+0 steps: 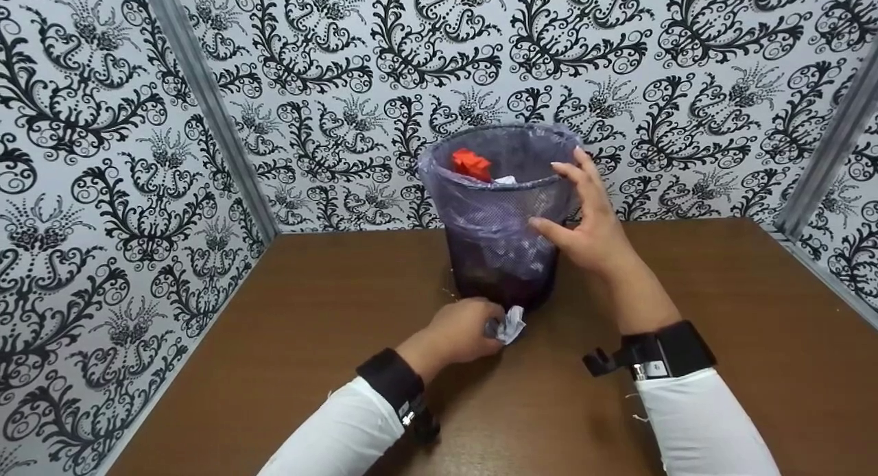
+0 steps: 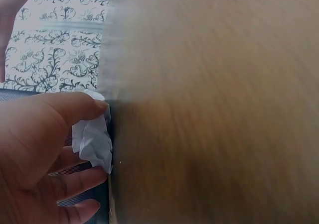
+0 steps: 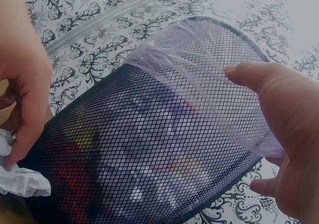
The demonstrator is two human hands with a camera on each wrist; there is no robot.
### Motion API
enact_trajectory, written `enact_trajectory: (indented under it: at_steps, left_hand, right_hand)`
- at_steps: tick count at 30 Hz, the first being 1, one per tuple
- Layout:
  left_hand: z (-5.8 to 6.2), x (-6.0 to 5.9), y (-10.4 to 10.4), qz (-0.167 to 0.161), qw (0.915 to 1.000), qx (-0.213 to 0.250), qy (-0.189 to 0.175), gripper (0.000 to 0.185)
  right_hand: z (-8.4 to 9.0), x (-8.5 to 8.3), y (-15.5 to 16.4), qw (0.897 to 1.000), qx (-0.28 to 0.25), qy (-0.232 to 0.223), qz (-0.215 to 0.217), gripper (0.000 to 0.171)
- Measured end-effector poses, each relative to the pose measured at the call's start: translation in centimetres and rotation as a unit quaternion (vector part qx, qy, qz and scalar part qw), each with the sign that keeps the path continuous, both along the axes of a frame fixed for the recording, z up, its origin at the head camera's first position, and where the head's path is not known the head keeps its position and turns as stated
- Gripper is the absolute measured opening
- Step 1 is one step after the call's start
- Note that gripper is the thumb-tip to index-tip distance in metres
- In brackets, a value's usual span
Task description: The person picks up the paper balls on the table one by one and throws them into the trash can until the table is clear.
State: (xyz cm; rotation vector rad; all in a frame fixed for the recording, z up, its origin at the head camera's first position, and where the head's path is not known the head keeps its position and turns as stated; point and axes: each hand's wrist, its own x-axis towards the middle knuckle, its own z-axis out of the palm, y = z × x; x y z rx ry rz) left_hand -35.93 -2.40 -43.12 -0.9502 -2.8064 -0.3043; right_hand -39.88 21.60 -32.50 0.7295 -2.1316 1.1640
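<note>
a crumpled ball of white paper (image 1: pixel 508 324) sits pinched in your left hand (image 1: pixel 458 330), low on the wooden table (image 1: pixel 720 311) and right against the foot of the mesh wastebasket (image 1: pixel 499 215); the left wrist view shows the wad (image 2: pixel 92 140) caught between thumb and fingertips (image 2: pixel 79 179), fingers curled round it. it looks feather-light and soft, already crushed, so nothing about it should break; a loose pinch across its bulk ought to hold it, though a grip on a single stray fold could let it unravel or slip. your right hand (image 1: pixel 586 219) rests spread on the side of the basket, thumb on the wall and fingers up by the rim, fingers fairly straight and wide rather than clenched. the basket is black wire mesh lined with a thin, pale purple plastic bag (image 3: pixel 199 59) folded over the rim; the film looks slippery and easily snagged or pulled loose, so the stiff mesh wall (image 3: pixel 149 149) below the fold seems the surer place to steady it. an orange-red object (image 1: pixel 470 164) and other scraps lie inside. black-and-white floral wallpaper (image 1: pixel 103 153) encloses the table on three sides.
</note>
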Motion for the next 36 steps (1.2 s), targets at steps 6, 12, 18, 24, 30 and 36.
enact_trajectory:
  at_steps: [6, 12, 18, 24, 30, 36]
  left_hand:
    - [0.1, 0.5, -0.2, -0.001, 1.0000, 0.004, -0.006, 0.022]
    - [0.9, 1.2, -0.9, -0.008, 0.9993, 0.036, -0.007, 0.019]
    - [2.8, 2.0, -1.6, -0.024, 0.9961, 0.081, 0.024, 0.017]
    - [6.3, 2.7, -2.2, -0.035, 0.9830, 0.170, 0.059, 0.018]
    - [10.7, 3.3, -3.0, -0.033, 0.9675, 0.239, 0.077, 0.020]
    - [14.9, 2.5, -3.5, -0.044, 0.9495, 0.303, 0.067, 0.017]
  right_hand:
    - [-0.1, -0.2, 0.0, 1.000, -0.002, 0.015, 0.007, 0.079]
    - [0.0, -0.1, 0.0, 1.000, 0.000, 0.001, 0.003, 0.079]
    - [0.1, 0.0, 0.0, 1.000, 0.000, -0.002, 0.006, 0.080]
    - [0.2, 0.1, 0.0, 1.000, -0.003, -0.002, 0.009, 0.081]
    - [0.2, 0.2, -0.1, 1.000, 0.000, -0.012, 0.001, 0.080]
    - [0.2, 0.2, 0.0, 1.000, 0.005, -0.020, -0.007, 0.079]
